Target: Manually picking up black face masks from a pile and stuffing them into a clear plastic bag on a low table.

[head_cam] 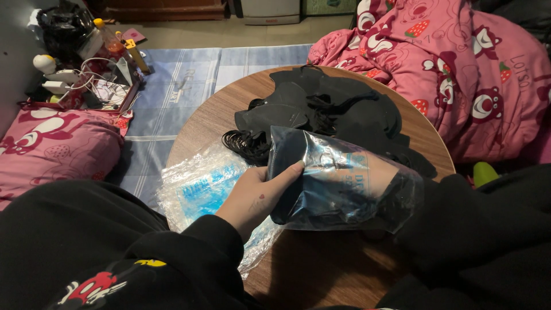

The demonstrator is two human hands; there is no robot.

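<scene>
Left hand (255,198) fingers grasping clear plastic bag (338,183) edge; right hand (381,178) inside bag, grip unclear; black face masks (333,109) beyond fingertips

A pile of black face masks (333,112) lies on a round brown wood-grain table (321,264), beside clear plastic bags (201,186) printed in blue. A glossy transparent bag (338,183) shows dark contents and faint blue lettering. Black sleeves (189,252) carry a red-and-yellow cartoon print. A pink blanket (459,69) bears red strawberries and white-faced bears; the floor mat (189,86) is blue plaid.
</scene>
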